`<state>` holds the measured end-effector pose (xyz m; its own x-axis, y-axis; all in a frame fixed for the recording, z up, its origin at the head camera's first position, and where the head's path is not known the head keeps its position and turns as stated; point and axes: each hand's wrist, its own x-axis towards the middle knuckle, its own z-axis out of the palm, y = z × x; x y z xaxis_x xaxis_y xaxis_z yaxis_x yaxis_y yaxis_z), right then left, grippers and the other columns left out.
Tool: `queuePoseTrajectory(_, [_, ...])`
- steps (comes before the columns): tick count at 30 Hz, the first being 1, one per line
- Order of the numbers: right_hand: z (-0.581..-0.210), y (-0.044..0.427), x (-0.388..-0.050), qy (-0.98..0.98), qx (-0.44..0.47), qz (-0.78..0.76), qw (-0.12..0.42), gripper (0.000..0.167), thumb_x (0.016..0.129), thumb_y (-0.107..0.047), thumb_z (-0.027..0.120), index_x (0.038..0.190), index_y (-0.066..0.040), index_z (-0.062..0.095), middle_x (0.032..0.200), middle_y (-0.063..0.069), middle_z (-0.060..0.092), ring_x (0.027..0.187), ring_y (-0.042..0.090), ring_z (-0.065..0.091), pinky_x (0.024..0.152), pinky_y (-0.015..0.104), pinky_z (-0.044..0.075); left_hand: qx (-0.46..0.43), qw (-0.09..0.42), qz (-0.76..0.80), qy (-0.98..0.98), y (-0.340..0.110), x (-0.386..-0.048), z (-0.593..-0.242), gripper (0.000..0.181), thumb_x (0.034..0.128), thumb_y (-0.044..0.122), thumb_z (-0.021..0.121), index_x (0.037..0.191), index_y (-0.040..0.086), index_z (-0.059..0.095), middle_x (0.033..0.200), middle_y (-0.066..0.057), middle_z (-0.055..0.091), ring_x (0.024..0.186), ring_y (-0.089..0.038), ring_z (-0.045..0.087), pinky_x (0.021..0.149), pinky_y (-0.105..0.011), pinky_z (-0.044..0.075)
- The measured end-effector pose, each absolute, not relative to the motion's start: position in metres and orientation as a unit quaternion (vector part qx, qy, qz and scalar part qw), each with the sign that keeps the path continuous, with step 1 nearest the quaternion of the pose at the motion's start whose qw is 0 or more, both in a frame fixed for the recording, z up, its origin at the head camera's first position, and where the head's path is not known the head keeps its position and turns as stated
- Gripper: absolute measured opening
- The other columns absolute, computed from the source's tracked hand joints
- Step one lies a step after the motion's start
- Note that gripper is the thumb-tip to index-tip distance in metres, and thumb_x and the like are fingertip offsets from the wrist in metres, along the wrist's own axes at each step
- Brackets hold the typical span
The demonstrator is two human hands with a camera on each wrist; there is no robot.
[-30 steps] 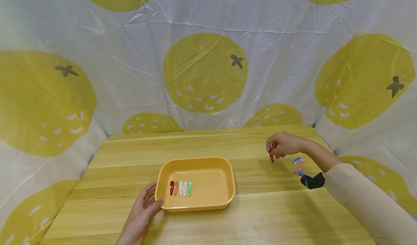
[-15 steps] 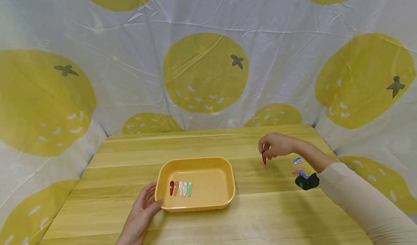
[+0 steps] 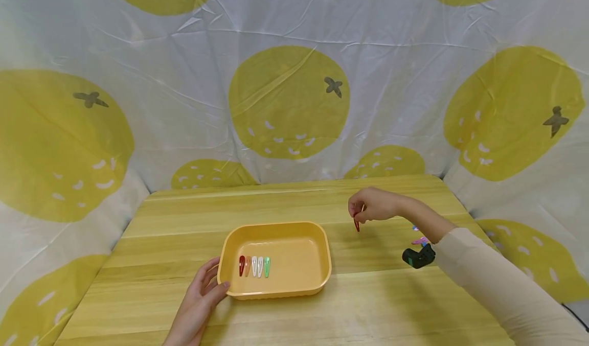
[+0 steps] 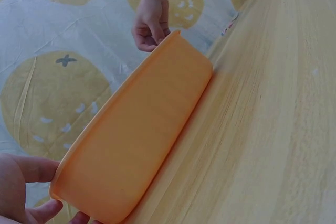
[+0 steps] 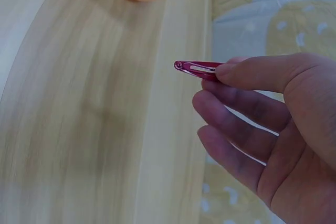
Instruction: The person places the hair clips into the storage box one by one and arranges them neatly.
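Note:
In the head view my left hand (image 3: 199,296) grips the left front corner of a yellow-orange plastic tray (image 3: 294,287), thumb over the rim and fingers against the outer wall. Inside the tray a row of snap hair clips lies at the left: dark red (image 3: 242,266), orange (image 3: 248,266), two white (image 3: 254,266) and green (image 3: 267,267). My right hand (image 3: 374,204) is above the table, right of the tray and apart from it. Between thumb and index finger it pinches a red hair clip (image 5: 195,69) by one end; the other fingers are loosely bent.
On the wooden table (image 3: 368,305), pink and blue hair clips (image 3: 420,240) lie at the right, partly hidden by my right arm and the black device (image 3: 418,256) on its wrist. A fruit-printed cloth (image 3: 391,106) hangs behind the table and at its sides.
My right hand has moved left toward the tray with the red hair clip in its fingers. My left hand and the tray have stayed in place.

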<state>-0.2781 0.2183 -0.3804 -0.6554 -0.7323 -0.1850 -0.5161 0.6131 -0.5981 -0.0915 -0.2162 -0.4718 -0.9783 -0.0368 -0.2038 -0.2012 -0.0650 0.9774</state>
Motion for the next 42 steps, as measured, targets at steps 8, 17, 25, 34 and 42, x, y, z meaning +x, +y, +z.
queuePoseTrajectory(8, [-0.379,0.200,-0.279,0.858,-0.409,-0.248,0.186,0.011,0.097,-0.004,0.068,0.090,-0.012,0.068,0.088,-0.007,0.067,0.084,0.013,0.068,0.072,0.031,0.054,-0.087,0.057,0.725,0.680,-0.217,-0.091,-0.472,0.068,0.0987,0.001,0.063,0.157,0.007,0.030,0.157,-0.021,0.033,0.141,-0.039,0.033,0.092,-0.026,0.051])
queuePoseTrajectory(17, [-0.379,0.177,-0.280,0.847,-0.429,-0.254,0.186,0.010,0.098,-0.004,0.069,0.092,-0.012,0.068,0.088,-0.007,0.066,0.084,0.014,0.068,0.072,0.031,0.054,-0.086,0.060,0.721,0.685,-0.217,-0.091,-0.474,0.068,0.0990,0.002,0.063,0.158,0.007,0.029,0.157,-0.021,0.033,0.141,-0.039,0.033,0.092,-0.025,0.051])
queuePoseTrajectory(25, [-0.379,0.148,-0.282,0.835,-0.440,-0.275,0.183,0.006,0.099,-0.004,0.069,0.094,-0.008,0.068,0.090,-0.004,0.068,0.086,0.018,0.070,0.072,0.030,0.053,-0.082,0.060,0.718,0.688,-0.220,-0.092,-0.475,0.069,0.0996,0.002,0.063,0.158,0.007,0.027,0.158,-0.022,0.031,0.143,-0.041,0.031,0.091,-0.023,0.050])
queuePoseTrajectory(34, [-0.378,0.115,-0.282,0.828,-0.455,-0.269,0.187,0.005,0.100,-0.009,0.069,0.098,-0.004,0.069,0.091,-0.006,0.068,0.085,0.007,0.066,0.075,0.028,0.054,-0.086,0.064,0.715,0.691,-0.217,-0.092,-0.472,0.068,0.0994,0.003,0.063,0.158,0.008,0.029,0.157,-0.021,0.033,0.142,-0.039,0.033,0.091,-0.022,0.049])
queuePoseTrajectory(42, [-0.385,0.086,-0.281,0.820,-0.473,-0.256,0.195,0.003,0.099,-0.007,0.069,0.096,-0.006,0.070,0.088,-0.008,0.067,0.085,0.007,0.064,0.079,0.025,0.054,-0.085,0.063,0.713,0.693,-0.217,-0.091,-0.471,0.067,0.0993,0.003,0.063,0.158,0.008,0.030,0.157,-0.020,0.034,0.141,-0.038,0.034,0.092,-0.022,0.049])
